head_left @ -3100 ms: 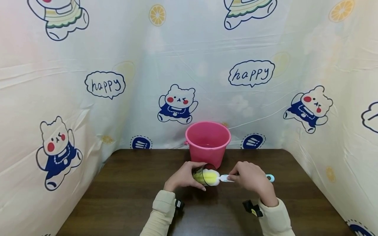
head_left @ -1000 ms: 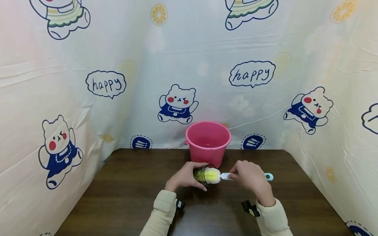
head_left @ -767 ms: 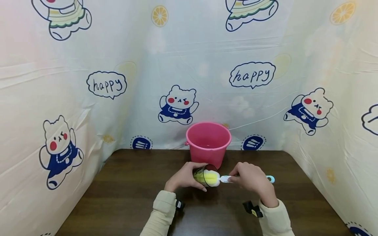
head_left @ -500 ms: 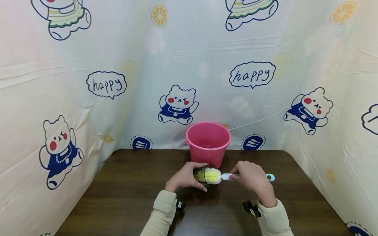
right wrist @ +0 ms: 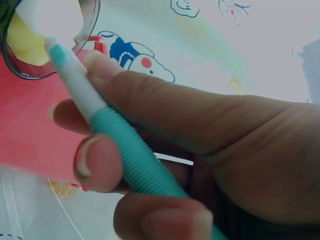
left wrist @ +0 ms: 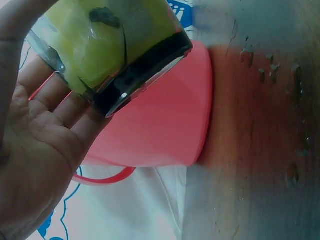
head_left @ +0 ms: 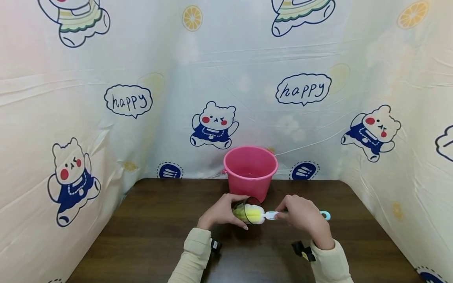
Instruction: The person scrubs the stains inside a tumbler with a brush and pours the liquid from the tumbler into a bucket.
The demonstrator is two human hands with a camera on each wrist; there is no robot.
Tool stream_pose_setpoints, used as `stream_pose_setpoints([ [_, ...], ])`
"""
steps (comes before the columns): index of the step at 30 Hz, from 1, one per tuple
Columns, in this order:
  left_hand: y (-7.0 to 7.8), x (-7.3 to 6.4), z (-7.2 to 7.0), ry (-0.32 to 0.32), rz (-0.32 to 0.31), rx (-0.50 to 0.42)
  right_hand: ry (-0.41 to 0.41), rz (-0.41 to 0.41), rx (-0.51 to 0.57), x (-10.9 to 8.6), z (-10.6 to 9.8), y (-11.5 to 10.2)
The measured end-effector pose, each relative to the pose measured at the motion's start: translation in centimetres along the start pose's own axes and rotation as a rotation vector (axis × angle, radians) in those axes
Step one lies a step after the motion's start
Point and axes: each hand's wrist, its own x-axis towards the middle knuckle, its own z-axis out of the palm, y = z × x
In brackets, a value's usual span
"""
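Observation:
My left hand (head_left: 221, 212) grips a clear, dark-tinted glass (left wrist: 145, 65) tipped on its side, its mouth turned to the right. Inside the glass sits the yellow and white sponge head of a bottle brush (head_left: 253, 214), part of it showing at the mouth. The brush's white and teal handle (right wrist: 132, 150) runs through the curled fingers of my right hand (head_left: 301, 216), with the thumb pressed along it. The ring end of the handle sticks out past the right hand in the head view.
A pink bucket (head_left: 249, 184) stands right behind the glass, near the table's back edge. Water drops (left wrist: 273, 70) lie on the brown wooden table (head_left: 159, 236). A cloth printed with cartoon bears (head_left: 213, 125) hangs around the back and sides.
The brush has shifted slightly in and out of the glass, the right hand moving a little left and right with it. The left hand and the glass stay nearly in place.

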Motion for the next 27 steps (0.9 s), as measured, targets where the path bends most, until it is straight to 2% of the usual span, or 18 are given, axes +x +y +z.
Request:
stream_pose_setpoints([
  [3, 0.04, 0.15, 0.09, -0.011, 0.010, 0.003, 0.005, 0.013, -0.016, -0.01, 0.00, 0.11],
  [10, 0.09, 0.19, 0.29, -0.004, -0.018, -0.011, 0.090, 0.016, -0.110, 0.32, 0.35, 0.22],
  [21, -0.22, -0.09, 0.04, 0.018, 0.002, -0.009, 0.029, -0.001, -0.034, 0.02, 0.45, -0.03],
  [27, -0.31, 0.10, 0.22, 0.011, 0.010, -0.001, 0.092, 0.005, -0.112, 0.27, 0.62, 0.15],
])
